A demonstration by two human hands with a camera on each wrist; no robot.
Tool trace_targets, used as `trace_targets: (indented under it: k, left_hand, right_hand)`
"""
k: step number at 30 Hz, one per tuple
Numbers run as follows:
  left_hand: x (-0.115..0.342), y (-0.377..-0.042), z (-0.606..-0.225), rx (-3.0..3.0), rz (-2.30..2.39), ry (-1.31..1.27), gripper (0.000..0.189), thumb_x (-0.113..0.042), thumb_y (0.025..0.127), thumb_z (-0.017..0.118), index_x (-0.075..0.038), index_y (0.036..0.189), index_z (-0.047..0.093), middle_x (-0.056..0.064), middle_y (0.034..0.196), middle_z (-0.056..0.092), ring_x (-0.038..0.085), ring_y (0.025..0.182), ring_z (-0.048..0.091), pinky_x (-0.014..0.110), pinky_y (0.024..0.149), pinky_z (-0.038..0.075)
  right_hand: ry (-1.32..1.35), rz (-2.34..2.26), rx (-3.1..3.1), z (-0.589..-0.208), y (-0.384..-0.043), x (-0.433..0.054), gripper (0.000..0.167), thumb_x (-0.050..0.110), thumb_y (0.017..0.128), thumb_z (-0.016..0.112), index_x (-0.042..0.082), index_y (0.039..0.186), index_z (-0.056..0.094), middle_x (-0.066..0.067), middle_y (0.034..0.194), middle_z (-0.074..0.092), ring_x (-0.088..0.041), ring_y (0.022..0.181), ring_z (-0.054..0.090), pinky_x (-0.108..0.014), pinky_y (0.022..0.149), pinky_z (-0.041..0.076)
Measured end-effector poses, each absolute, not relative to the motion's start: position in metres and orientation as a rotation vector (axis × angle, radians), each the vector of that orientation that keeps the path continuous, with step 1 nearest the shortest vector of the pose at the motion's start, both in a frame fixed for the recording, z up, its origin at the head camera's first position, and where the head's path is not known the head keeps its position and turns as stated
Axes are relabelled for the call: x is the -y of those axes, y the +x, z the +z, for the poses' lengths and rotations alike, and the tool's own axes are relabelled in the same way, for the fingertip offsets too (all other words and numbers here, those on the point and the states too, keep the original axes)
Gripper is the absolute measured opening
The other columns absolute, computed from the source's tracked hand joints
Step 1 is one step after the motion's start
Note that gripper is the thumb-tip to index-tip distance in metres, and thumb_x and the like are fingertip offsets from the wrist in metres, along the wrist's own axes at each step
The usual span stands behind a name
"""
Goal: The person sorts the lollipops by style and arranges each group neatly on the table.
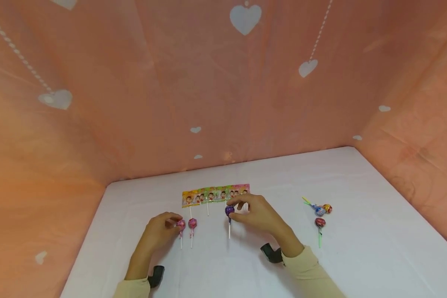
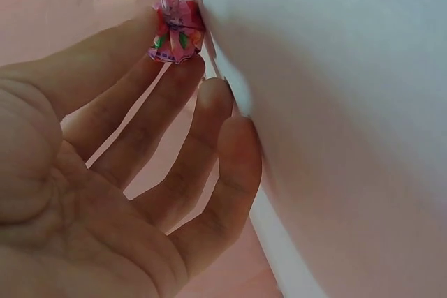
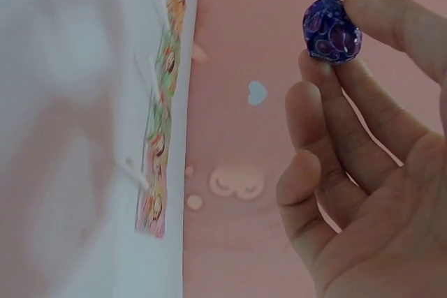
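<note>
Thumb and fingers of my left hand [image 1: 162, 230] pinch the head of a pink-wrapped lollipop [image 2: 178, 36], low at the tabletop with its white stick toward me. A second pink lollipop [image 1: 192, 223] lies just right of it, its stick alongside. My right hand [image 1: 258, 213] holds a purple-wrapped lollipop [image 3: 332, 33] by its round head, between thumb and fingertips, the stick pointing toward me in the head view. In the right wrist view this lollipop hangs off the table surface. Behind both hands lies a row of flat lollipops in printed wrappers [image 1: 211, 194], partly covered by the right hand.
At the right of the white table [image 1: 357, 194] lie a red lollipop with a green stick [image 1: 320, 223], a blue one [image 1: 319, 211] and a yellow one [image 1: 328, 208]. Pink curtain [image 1: 216, 82] with white hearts encloses the back and sides.
</note>
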State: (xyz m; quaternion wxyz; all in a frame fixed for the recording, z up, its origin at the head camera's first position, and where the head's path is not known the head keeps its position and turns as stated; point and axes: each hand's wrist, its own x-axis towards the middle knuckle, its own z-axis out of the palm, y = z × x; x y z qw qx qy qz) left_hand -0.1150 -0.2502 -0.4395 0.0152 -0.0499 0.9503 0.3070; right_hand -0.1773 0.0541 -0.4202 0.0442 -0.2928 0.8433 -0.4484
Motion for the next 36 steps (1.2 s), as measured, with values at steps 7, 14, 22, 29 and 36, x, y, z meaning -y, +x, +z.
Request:
trace_targets:
  k: [7,14,22,29,36]
  left_hand:
    - [0.247,-0.116,-0.441,-2.934,0.952,-0.192,0.023,-0.01,0.085,0.074,-0.011,0.108,0.074,0.007,0.1,0.072,0.022,0.091,0.064,0.045,0.08,0.053]
    - [0.245,-0.116,-0.441,-2.945,0.933,-0.216,0.023,-0.01,0.085,0.074,-0.012,0.108,0.074,0.007,0.099,0.072,0.021,0.09,0.064,0.042,0.079,0.052]
    - [0.245,-0.116,-0.437,-2.962,0.912,-0.164,0.025,-0.011,0.085,0.075,-0.009,0.109,0.073,0.006,0.098,0.072,0.021,0.089,0.064,0.043,0.077,0.052]
    - [0.247,-0.114,-0.436,-2.958,0.917,-0.178,0.025,-0.012,0.085,0.076,-0.009,0.11,0.073,0.006,0.098,0.072,0.021,0.089,0.063,0.043,0.078,0.052]
    - [0.248,-0.113,-0.441,-2.969,0.903,-0.199,0.024,-0.013,0.085,0.076,-0.011,0.109,0.074,0.005,0.097,0.073,0.02,0.089,0.063,0.041,0.077,0.051]
  right_hand:
    - [-0.833,-1.38,-2.566,-0.42,-0.175,-0.043,0.023,0.025,0.085,0.078,0.024,0.107,0.074,0.012,0.097,0.071,-0.012,0.09,0.059,-0.025,0.068,0.043]
    - [-0.871,-1.406,-2.544,-0.418,-0.174,-0.03,0.022,0.024,0.085,0.077,0.023,0.107,0.074,0.009,0.099,0.073,-0.011,0.089,0.059,-0.024,0.07,0.044]
    - [-0.872,-1.432,-2.529,-0.417,-0.175,-0.018,0.025,0.019,0.085,0.076,0.017,0.109,0.075,0.006,0.103,0.074,-0.014,0.09,0.061,-0.027,0.076,0.047]
    - [-0.894,-1.374,-2.53,-0.421,-0.176,-0.002,0.031,0.019,0.085,0.075,0.014,0.115,0.074,0.004,0.107,0.075,-0.013,0.091,0.061,-0.025,0.076,0.047]
    - [-0.879,-1.366,-2.539,-0.427,-0.178,0.006,0.029,0.021,0.085,0.074,0.015,0.114,0.074,0.004,0.106,0.074,-0.015,0.093,0.062,-0.027,0.073,0.047]
